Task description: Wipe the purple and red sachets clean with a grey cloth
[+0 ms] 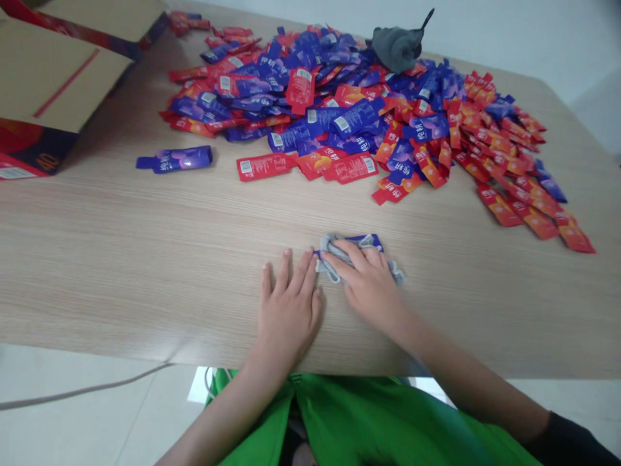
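Note:
My left hand [290, 310] lies flat on the table with its fingers stretched out. Its fingertips reach the left end of a purple sachet [377, 242]. Over that sachet my right hand [371, 283] presses a bunched grey cloth [331, 242], fingers curled onto it. Most of the sachet is hidden under the cloth and hand. A single purple sachet [183, 159] lies farther left, and a short row of red sachets [266, 166] lies beyond my hands.
A large heap of red and purple sachets [301, 90] covers the table's far side. On it sits a dark grey bundled cloth [395, 48]. An open cardboard box [48, 71] stands at the left. A cable [87, 392] runs below the wooden table's [121, 259] front edge.

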The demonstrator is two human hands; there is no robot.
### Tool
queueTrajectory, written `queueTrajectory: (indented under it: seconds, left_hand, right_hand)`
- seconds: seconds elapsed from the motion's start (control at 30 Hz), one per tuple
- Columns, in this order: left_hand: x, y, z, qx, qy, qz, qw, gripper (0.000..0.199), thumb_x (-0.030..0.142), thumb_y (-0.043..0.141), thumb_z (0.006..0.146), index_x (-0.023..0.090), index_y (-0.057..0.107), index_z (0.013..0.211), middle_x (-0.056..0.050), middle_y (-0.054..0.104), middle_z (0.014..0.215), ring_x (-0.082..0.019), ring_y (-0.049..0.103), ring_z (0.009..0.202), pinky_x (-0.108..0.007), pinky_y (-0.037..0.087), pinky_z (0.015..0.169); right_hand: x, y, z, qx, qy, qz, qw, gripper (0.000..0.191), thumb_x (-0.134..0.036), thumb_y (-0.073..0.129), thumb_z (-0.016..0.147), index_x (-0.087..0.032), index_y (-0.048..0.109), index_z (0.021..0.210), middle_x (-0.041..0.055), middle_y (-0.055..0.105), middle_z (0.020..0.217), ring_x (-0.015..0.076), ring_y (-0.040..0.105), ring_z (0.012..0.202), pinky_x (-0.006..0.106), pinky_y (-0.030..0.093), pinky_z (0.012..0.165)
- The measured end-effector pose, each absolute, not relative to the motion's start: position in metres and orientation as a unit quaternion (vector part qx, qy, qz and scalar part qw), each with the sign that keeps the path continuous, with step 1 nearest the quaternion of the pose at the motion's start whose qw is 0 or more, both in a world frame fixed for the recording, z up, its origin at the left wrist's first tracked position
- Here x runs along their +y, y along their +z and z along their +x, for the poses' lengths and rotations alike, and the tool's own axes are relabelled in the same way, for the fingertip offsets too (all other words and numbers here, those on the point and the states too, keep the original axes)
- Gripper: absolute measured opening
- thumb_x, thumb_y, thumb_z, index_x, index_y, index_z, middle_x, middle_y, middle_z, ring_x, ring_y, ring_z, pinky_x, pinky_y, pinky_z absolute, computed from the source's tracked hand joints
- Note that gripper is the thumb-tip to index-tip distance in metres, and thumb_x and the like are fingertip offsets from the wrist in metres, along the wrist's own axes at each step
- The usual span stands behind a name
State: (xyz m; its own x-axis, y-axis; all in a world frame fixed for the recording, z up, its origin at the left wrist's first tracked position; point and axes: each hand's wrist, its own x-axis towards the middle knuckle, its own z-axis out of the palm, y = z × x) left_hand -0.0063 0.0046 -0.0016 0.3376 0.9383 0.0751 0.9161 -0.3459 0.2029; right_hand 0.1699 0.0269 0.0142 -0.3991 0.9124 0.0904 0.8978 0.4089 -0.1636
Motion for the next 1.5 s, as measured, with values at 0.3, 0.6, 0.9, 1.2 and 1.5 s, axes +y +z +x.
queueTrajectory:
  seconds: [0.3, 0.6, 0.9, 1.2, 1.5]
  left_hand:
    - [0.005, -0.002, -0.006, 0.572, 0.095, 0.812, 0.066, 0.056, 0.033, 0.029, 0.101, 0.02, 0.035, 0.155, 0.001, 0.035, 0.16, -0.036, 0.03, 0.149, -0.065, 0.026, 0.117]
    - [0.005, -0.002, -0.006, 0.573, 0.092, 0.812, 0.067, 0.055, 0.034, 0.031, 0.101, 0.02, 0.038, 0.154, -0.001, 0.039, 0.159, -0.035, 0.03, 0.149, -0.064, 0.023, 0.118]
    - [0.005, -0.005, -0.006, 0.571, 0.107, 0.811, 0.072, 0.055, 0.034, 0.032, 0.101, 0.021, 0.036, 0.154, 0.0, 0.037, 0.16, -0.037, 0.03, 0.149, -0.065, 0.023, 0.118]
    - [0.005, -0.002, -0.007, 0.571, 0.095, 0.812, 0.074, 0.052, 0.034, 0.033, 0.101, 0.019, 0.045, 0.15, -0.003, 0.044, 0.157, -0.036, 0.03, 0.149, -0.064, 0.023, 0.118]
    - [0.005, -0.004, -0.006, 0.573, 0.104, 0.81, 0.073, 0.055, 0.034, 0.032, 0.101, 0.021, 0.036, 0.154, 0.001, 0.036, 0.16, -0.036, 0.029, 0.15, -0.066, 0.023, 0.118]
  right_hand:
    - [0.046, 0.022, 0.212, -0.761, 0.02, -0.63, 0.155, 0.049, -0.014, 0.043, 0.092, -0.022, 0.061, 0.137, 0.0095, 0.057, 0.136, 0.0291, 0.05, 0.105, 0.047, 0.041, 0.091]
    - [0.053, 0.016, 0.168, -0.815, 0.013, -0.573, 0.081, 0.045, -0.021, 0.05, 0.093, -0.026, 0.06, 0.137, 0.0071, 0.055, 0.141, 0.0301, 0.048, 0.106, 0.045, 0.038, 0.086]
    - [0.056, 0.017, 0.224, -0.742, 0.009, -0.663, 0.104, 0.048, -0.017, 0.043, 0.093, -0.025, 0.059, 0.138, 0.0111, 0.056, 0.134, 0.0294, 0.052, 0.104, 0.045, 0.04, 0.087]
    - [0.04, 0.016, 0.165, -0.832, 0.019, -0.55, 0.065, 0.05, -0.017, 0.048, 0.092, -0.028, 0.055, 0.141, 0.0078, 0.053, 0.142, 0.0284, 0.048, 0.102, 0.044, 0.037, 0.086]
    - [0.04, 0.011, 0.232, -0.73, -0.006, -0.675, 0.105, 0.048, -0.019, 0.043, 0.093, -0.018, 0.054, 0.14, 0.0154, 0.056, 0.129, 0.0318, 0.05, 0.106, 0.047, 0.041, 0.09]
